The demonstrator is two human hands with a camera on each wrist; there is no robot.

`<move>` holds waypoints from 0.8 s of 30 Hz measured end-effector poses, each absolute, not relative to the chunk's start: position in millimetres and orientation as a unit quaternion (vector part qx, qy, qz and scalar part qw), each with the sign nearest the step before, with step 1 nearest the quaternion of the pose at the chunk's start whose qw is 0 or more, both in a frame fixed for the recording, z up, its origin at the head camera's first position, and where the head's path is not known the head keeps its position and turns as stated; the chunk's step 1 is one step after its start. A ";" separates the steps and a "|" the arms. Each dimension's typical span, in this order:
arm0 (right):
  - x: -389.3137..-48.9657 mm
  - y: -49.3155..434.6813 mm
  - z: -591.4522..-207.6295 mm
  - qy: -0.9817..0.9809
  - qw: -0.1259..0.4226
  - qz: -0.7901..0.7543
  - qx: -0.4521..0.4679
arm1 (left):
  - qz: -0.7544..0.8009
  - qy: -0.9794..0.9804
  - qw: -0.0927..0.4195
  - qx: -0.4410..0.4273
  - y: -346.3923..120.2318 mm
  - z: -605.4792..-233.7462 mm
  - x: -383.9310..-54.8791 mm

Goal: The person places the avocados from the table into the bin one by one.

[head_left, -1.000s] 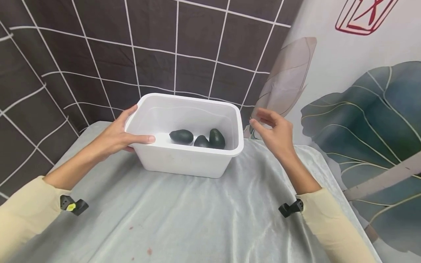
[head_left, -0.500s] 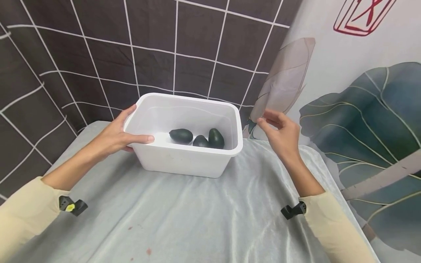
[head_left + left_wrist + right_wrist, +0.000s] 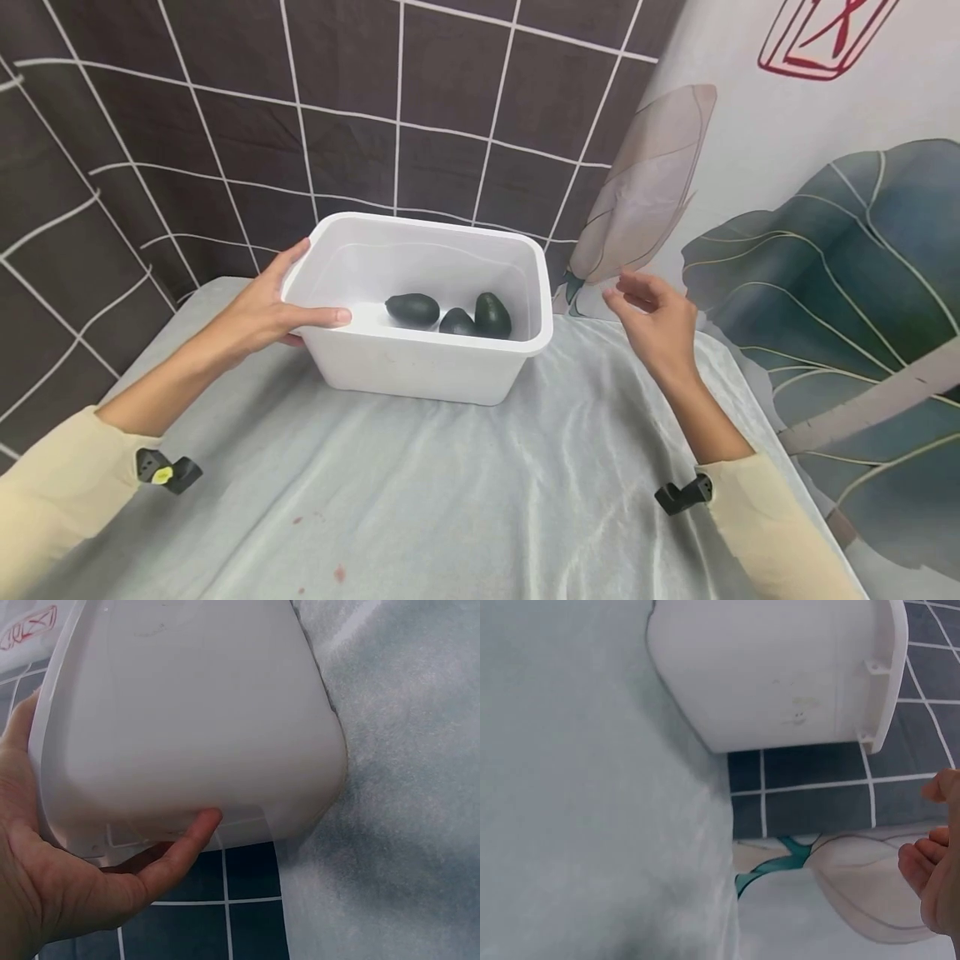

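Note:
A white plastic tub (image 3: 412, 371) stands upright on the cloth-covered table. Three dark green avocados lie on its floor: one at the left (image 3: 414, 309), a partly hidden one in the middle (image 3: 457, 322) and one at the right (image 3: 492, 316). My left hand (image 3: 258, 312) grips the tub's left end, thumb along the rim; in the left wrist view its fingers (image 3: 180, 851) bend under the rim against the outer wall. To the right of the tub and apart from it, my right hand (image 3: 660, 325) hangs in the air with loosely bent fingers, holding nothing.
Pale grey-blue cloth (image 3: 420, 500) with folds and a few small reddish spots covers the table. Behind the tub hangs a dark curtain with a white grid (image 3: 442, 92). A white sheet with large painted leaves (image 3: 832, 275) hangs at the right.
My right hand has drawn away from the tub, moving right and a little toward me. The left hand, tub and avocados have stayed in place.

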State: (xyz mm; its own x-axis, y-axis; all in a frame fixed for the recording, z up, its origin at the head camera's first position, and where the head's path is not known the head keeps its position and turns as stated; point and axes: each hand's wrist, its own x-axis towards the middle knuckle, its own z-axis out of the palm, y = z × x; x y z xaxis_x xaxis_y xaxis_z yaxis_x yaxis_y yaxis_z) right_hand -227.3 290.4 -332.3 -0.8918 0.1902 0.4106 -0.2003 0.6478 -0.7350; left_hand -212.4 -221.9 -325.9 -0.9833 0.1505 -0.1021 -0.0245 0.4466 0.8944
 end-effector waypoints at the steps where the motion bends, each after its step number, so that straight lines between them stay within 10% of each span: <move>1: -226.1 292.6 -334.0 -0.881 0.224 0.418 -0.001 | 0.524 0.847 0.083 0.037 -222.1 -326.1 -212.5; 24: -210.1 342.4 -362.6 -0.920 0.165 0.355 -0.017 | 0.565 0.819 0.098 0.011 -234.3 -330.8 -219.6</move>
State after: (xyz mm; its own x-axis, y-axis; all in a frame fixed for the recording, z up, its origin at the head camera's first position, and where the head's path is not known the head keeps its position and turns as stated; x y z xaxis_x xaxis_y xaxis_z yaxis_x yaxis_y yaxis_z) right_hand -210.1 342.4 -362.6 -0.9447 0.1484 0.2925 -0.0868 0.7468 -0.6593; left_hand -219.6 -234.3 -330.8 -0.9807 0.1282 -0.1475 -0.0924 0.3611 0.9279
